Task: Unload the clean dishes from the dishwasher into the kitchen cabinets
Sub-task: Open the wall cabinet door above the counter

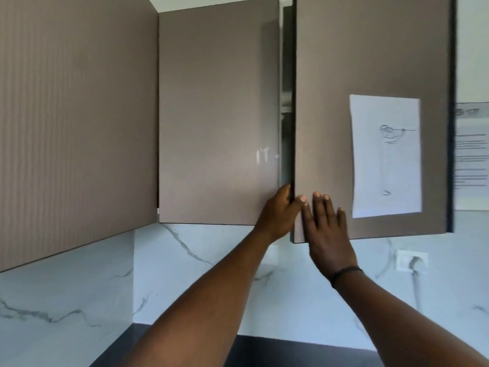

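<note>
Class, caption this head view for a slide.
Left hand grips cabinet door edge; right hand lies flat on it.

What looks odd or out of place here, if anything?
Little. The right cabinet door stands ajar, a dark gap along its left edge, with the left hand curled round that edge and the right hand flat on its front. A sheet with a drawing hangs slightly askew on it.

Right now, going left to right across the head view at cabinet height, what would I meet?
Ribbed side cabinet → closed cabinet door → left hand → right hand → paper with drawing → printed sheet.
</note>
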